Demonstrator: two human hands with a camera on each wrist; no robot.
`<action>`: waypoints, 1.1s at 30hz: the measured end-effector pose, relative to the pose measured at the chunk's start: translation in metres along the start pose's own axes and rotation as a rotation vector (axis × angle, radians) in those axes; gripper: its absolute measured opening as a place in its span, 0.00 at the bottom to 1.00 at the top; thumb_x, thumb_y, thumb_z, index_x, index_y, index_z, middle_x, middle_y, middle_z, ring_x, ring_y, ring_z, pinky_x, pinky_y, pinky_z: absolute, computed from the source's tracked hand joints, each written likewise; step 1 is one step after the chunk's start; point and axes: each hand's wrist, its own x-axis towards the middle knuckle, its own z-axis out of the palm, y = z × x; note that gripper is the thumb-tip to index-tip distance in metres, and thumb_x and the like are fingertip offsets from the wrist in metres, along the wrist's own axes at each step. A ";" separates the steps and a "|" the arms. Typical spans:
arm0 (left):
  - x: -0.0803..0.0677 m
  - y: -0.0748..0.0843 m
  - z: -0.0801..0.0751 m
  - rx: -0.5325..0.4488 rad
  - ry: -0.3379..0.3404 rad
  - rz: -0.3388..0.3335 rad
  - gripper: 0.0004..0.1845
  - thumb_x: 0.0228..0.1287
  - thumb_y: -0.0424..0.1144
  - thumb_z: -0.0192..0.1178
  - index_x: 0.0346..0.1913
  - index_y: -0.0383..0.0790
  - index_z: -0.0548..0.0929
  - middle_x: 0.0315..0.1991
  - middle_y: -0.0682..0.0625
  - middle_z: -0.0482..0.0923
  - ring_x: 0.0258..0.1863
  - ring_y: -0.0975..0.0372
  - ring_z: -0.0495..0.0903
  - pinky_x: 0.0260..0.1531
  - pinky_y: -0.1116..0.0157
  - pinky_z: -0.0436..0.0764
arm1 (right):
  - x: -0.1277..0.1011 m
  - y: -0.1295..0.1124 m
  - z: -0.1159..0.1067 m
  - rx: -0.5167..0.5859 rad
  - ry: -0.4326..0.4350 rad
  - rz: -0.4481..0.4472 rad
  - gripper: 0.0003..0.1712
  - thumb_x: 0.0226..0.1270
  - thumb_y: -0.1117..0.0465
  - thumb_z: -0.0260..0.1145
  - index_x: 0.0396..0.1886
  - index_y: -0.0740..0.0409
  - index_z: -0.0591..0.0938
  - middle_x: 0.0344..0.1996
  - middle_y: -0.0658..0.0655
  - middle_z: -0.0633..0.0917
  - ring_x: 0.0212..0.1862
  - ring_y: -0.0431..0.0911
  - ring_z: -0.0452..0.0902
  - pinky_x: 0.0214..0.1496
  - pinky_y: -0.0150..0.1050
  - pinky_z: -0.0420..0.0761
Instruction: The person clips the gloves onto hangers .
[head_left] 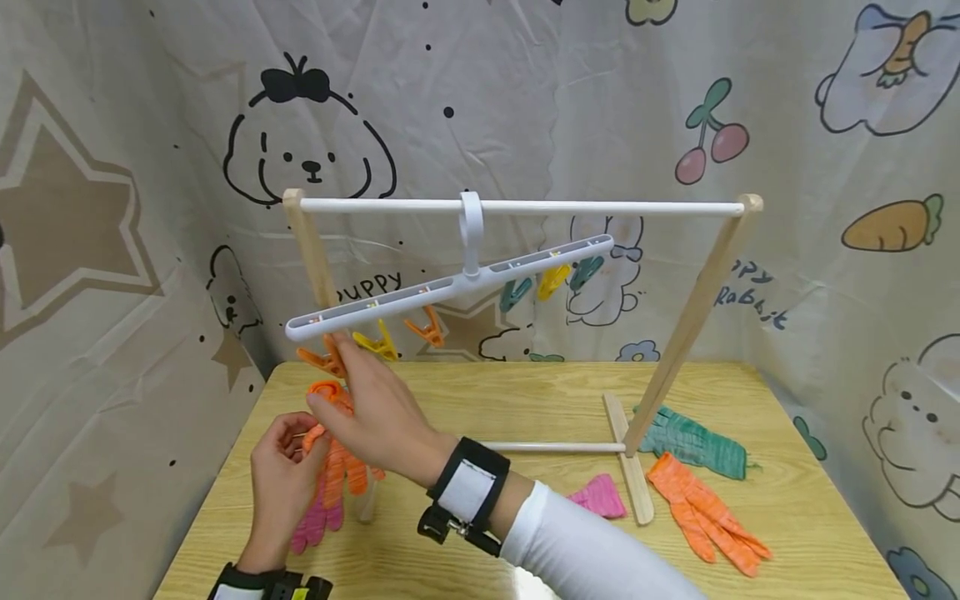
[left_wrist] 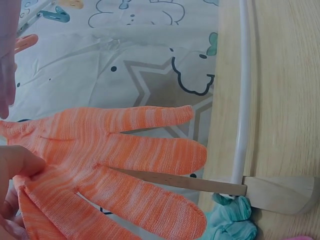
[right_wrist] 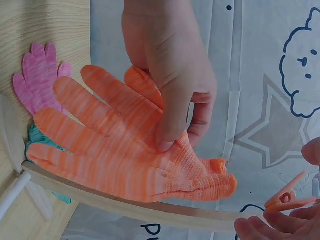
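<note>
In the head view, my left hand (head_left: 288, 475) holds an orange knit glove (head_left: 341, 454) near its cuff, below the low left end of a hanger (head_left: 450, 287). Thumb and fingers pinch the glove (right_wrist: 110, 140), whose fingers spread out in the right wrist view. My right hand (head_left: 382, 408) is raised beside an orange clothespin (head_left: 322, 360) on that end. In the right wrist view, its fingers touch the clothespin (right_wrist: 287, 200) from below, while the thumb stands apart. The hanger hangs tilted by its hook from a white rod (head_left: 600, 207).
More clothespins, including a yellow one (head_left: 553, 282), hang along the hanger. The wooden stand's right post (head_left: 686, 333) rises from the table (head_left: 525, 392). Near its foot lie a green glove (head_left: 697, 442), another orange glove (head_left: 708, 512) and a pink glove (head_left: 600, 497). Another pink glove (right_wrist: 40, 77) lies at left.
</note>
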 end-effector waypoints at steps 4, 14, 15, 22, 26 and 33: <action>-0.001 0.000 0.000 -0.005 0.003 0.008 0.11 0.61 0.27 0.67 0.45 0.32 0.81 0.33 0.68 0.76 0.27 0.75 0.76 0.27 0.78 0.74 | 0.006 -0.001 0.002 -0.006 0.045 -0.008 0.34 0.73 0.52 0.63 0.73 0.58 0.65 0.57 0.53 0.81 0.52 0.39 0.78 0.53 0.28 0.78; -0.006 0.002 0.002 -0.044 -0.042 0.017 0.10 0.61 0.25 0.67 0.45 0.32 0.81 0.34 0.65 0.78 0.28 0.73 0.76 0.28 0.76 0.74 | 0.008 0.002 0.000 -0.013 0.111 0.019 0.31 0.70 0.52 0.69 0.68 0.54 0.71 0.31 0.48 0.76 0.26 0.36 0.66 0.25 0.23 0.62; -0.006 0.002 0.003 -0.045 -0.052 0.017 0.10 0.61 0.25 0.67 0.45 0.32 0.81 0.35 0.64 0.78 0.28 0.72 0.76 0.28 0.76 0.75 | 0.008 0.002 0.000 -0.017 0.114 0.025 0.30 0.69 0.52 0.69 0.67 0.54 0.72 0.30 0.48 0.76 0.25 0.36 0.65 0.24 0.23 0.61; -0.008 0.007 0.003 -0.031 -0.087 0.011 0.10 0.62 0.25 0.65 0.46 0.33 0.81 0.36 0.64 0.77 0.30 0.73 0.76 0.30 0.76 0.75 | 0.008 -0.002 -0.003 -0.087 0.146 0.070 0.23 0.65 0.44 0.72 0.53 0.50 0.78 0.22 0.44 0.73 0.20 0.35 0.61 0.19 0.25 0.57; -0.009 0.009 0.002 -0.039 -0.098 0.020 0.10 0.62 0.25 0.66 0.46 0.32 0.81 0.35 0.65 0.78 0.30 0.73 0.77 0.31 0.77 0.76 | 0.009 -0.006 -0.005 -0.130 0.171 0.084 0.23 0.62 0.38 0.72 0.47 0.46 0.80 0.18 0.43 0.71 0.18 0.34 0.62 0.18 0.26 0.57; -0.012 0.011 -0.001 -0.033 -0.122 0.025 0.10 0.64 0.27 0.65 0.47 0.33 0.81 0.35 0.65 0.78 0.32 0.73 0.78 0.32 0.77 0.77 | 0.008 -0.010 -0.007 -0.192 0.170 0.048 0.21 0.61 0.37 0.71 0.34 0.46 0.78 0.15 0.43 0.69 0.17 0.33 0.61 0.19 0.25 0.55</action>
